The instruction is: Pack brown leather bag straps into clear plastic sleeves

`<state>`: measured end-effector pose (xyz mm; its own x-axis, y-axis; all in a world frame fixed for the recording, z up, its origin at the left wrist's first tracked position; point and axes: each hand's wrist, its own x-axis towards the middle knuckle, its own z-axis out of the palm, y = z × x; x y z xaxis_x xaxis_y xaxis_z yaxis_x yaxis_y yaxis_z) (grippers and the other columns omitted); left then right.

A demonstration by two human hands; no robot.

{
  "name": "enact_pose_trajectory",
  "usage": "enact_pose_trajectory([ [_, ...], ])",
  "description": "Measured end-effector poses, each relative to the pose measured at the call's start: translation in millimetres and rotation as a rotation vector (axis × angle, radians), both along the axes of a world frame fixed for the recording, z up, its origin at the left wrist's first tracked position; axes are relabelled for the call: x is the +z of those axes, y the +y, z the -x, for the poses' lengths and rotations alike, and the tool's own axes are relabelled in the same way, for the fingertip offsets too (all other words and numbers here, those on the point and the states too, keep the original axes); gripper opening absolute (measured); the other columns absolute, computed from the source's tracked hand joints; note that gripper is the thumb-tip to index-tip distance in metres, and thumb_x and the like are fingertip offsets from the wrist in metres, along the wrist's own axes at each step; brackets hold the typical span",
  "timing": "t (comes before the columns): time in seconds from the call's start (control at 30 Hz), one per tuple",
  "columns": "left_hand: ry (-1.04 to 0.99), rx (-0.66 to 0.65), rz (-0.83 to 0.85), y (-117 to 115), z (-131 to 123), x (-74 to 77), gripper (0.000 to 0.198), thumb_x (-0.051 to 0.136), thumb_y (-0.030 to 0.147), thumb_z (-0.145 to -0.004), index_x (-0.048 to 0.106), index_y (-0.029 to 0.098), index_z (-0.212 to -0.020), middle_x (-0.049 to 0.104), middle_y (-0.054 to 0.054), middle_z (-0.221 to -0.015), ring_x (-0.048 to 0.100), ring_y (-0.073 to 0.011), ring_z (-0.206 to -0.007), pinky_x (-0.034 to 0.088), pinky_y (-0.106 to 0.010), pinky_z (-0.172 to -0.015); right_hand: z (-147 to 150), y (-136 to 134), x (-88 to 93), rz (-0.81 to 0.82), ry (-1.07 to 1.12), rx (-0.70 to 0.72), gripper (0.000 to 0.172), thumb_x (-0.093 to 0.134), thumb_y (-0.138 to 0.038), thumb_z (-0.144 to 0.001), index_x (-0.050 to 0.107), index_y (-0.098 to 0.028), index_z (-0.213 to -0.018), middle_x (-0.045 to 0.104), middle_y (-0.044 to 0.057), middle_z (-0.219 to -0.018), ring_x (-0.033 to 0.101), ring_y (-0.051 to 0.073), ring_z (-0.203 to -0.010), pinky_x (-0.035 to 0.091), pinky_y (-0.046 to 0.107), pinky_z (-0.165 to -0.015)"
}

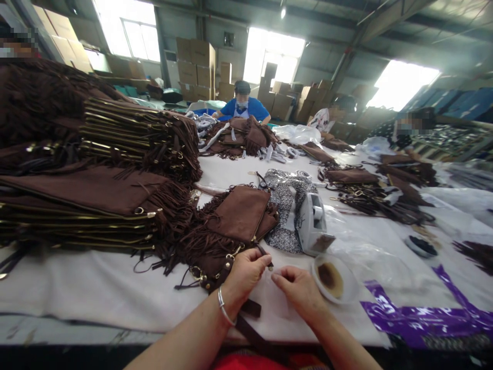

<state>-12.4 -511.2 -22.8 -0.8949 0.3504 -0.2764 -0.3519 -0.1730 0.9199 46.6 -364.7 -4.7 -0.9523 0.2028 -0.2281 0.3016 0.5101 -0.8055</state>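
Note:
A dark brown fringed bag [242,210] lies flat in front of me, with a gold zipper along its right edge. From its near corner runs a thin brown leather strap [263,250], pinched in my left hand [246,270] near its tip. My right hand [298,288] is just to the right of the strap's end, thumb and forefinger pressed together; whether anything small is between them I cannot make out. Below my left wrist, a wider dark strap [250,308] with gold hardware [198,274] lies on the white-covered table [115,293].
Left stand stacks of brown fringed bags [77,190]. A tape dispenser [314,226] rests beside a grey tweed-like bundle [279,205]. Near my right hand is a white bowl of brown stuff [331,277]; purple tape [423,316] lies farther right. Co-workers, including a person in blue [254,107], sit across.

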Motion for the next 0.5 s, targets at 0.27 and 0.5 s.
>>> enact_pose_trajectory([
  [0.27,0.015,0.002,0.034,-0.2,0.4,3.7,0.032,0.071,0.045,-0.071,0.062,0.014,-0.071,0.048,0.006,-0.052,0.036,-0.0065,-0.046,0.025,-0.021,-0.048,-2.5,-4.6,2.0,-0.025,0.003,0.047,0.026,0.06,-0.04,-0.076,0.069,-0.017,-0.07,0.067,0.001,-0.066,0.056,0.017,-0.065,0.04,0.026,-0.061],
  [0.5,0.02,0.008,0.03,-0.3,-0.6,3.4,0.028,0.069,0.041,-0.073,0.063,0.014,-0.073,0.047,0.006,-0.052,0.035,-0.0062,-0.045,0.024,-0.021,-0.047,-0.7,-5.2,2.9,0.074,-0.006,0.024,0.029,0.063,-0.042,-0.073,0.069,-0.015,-0.069,0.062,0.001,-0.063,0.052,0.015,-0.062,0.038,0.025,-0.059],
])
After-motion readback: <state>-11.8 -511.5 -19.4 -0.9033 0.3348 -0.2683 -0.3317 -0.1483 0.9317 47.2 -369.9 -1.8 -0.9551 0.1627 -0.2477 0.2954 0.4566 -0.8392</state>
